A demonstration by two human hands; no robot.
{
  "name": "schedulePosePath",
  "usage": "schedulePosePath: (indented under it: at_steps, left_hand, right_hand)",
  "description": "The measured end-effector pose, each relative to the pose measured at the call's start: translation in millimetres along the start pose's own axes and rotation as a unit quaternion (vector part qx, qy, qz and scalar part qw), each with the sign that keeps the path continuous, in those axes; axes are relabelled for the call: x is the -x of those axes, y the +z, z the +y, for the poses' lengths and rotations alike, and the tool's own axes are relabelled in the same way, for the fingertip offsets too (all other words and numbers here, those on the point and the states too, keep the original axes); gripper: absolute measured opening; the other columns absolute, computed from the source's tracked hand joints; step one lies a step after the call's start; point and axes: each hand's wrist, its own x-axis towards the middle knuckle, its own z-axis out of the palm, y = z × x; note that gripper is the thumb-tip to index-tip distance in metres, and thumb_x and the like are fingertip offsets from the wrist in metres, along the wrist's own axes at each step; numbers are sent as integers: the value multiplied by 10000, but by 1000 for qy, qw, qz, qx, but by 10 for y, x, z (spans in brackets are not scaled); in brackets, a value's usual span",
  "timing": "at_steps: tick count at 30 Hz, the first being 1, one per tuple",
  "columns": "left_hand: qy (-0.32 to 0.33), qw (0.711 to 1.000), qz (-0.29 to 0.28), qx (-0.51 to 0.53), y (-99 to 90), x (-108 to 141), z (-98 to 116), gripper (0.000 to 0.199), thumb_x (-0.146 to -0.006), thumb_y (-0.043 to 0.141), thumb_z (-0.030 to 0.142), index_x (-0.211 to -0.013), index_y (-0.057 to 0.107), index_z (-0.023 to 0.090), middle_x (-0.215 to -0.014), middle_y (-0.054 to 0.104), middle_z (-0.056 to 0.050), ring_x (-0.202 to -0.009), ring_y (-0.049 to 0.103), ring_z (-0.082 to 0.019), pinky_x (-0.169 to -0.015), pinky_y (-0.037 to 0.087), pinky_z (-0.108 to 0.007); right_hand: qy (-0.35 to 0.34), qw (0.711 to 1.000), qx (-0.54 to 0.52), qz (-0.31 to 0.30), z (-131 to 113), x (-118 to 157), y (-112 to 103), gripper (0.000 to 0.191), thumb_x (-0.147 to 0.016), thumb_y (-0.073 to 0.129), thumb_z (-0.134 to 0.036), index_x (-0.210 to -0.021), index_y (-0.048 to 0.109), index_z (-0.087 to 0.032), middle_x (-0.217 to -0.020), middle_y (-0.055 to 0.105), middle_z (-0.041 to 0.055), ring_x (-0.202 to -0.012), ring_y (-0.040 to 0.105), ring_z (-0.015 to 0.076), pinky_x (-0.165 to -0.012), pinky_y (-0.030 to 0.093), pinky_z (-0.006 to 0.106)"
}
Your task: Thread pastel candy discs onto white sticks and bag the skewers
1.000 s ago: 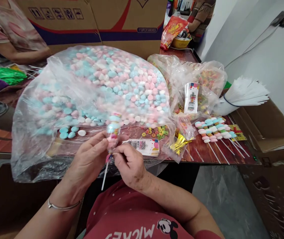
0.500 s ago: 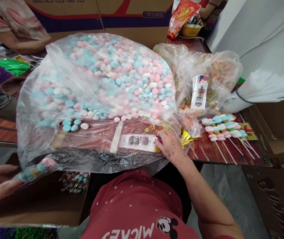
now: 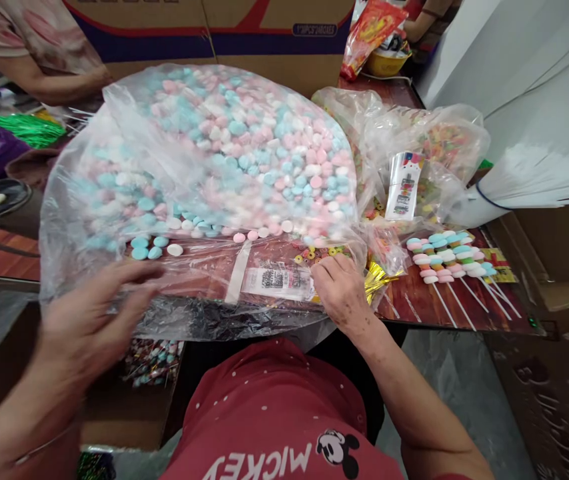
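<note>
My left hand (image 3: 89,327), smeared by motion, hovers at the table's front edge above the cardboard box (image 3: 129,413), fingers apart and nothing in them. The box holds several finished candy skewers (image 3: 152,363). My right hand (image 3: 340,290) has its fingers pinched on the right end of the printed plastic wrappers (image 3: 277,283), which lie flat on the table. Small ring candies (image 3: 309,254) lie just beyond those fingers. Behind both hands spreads a big clear bag of pink, blue and white candies (image 3: 264,153), with a few loose blue candies (image 3: 140,253) at its front.
Marshmallow-like candy skewers (image 3: 447,257) lie at the right beside gold tinsel (image 3: 377,277). Behind them are another wrapper stack (image 3: 404,187), a bag of ring candies (image 3: 444,137) and a bundle of white sticks (image 3: 529,180). A mug (image 3: 12,213) stands left; a co-worker's arm (image 3: 59,83) is beyond.
My left hand has let go of the wrapped candy skewer and swung right and up toward the table. My right hand stays at the wrappers, its fingers more bunched.
</note>
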Motion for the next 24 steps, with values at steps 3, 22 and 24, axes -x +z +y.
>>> schedulePosePath:
  at_steps: [3,22,24]
  left_hand:
    - [155,971,-25,-178,582,-293,27,449,-752,743,406,-1133,647,190,-1201,646,-99,-1160,548,-332,-1067,371,-442]
    - [32,946,-316,-57,1284,-577,106,171,-858,530,259,-718,590,180,-596,520,33,-574,449,-119,-567,324,-232]
    - [35,944,-321,-72,1281,-576,116,169,-845,539,255,-702,593,183,-589,526,30,-575,450,-123,-567,324,-233]
  right_hand:
    - [-49,998,-34,14,-59,-24,-136,294,-991,391,-191,-819,630,-188,-773,599,62,-781,436,215,-730,336,349]
    - [151,933,-317,75,9,169,-232,549,-872,617,-312,-1361,402,-183,-1209,581,136,-976,586,219,-820,510,385]
    - [156,918,-366,12,21,165,-267,372,-892,585,-282,-1246,512,-196,-1062,631,80,-884,598,184,-770,508,333]
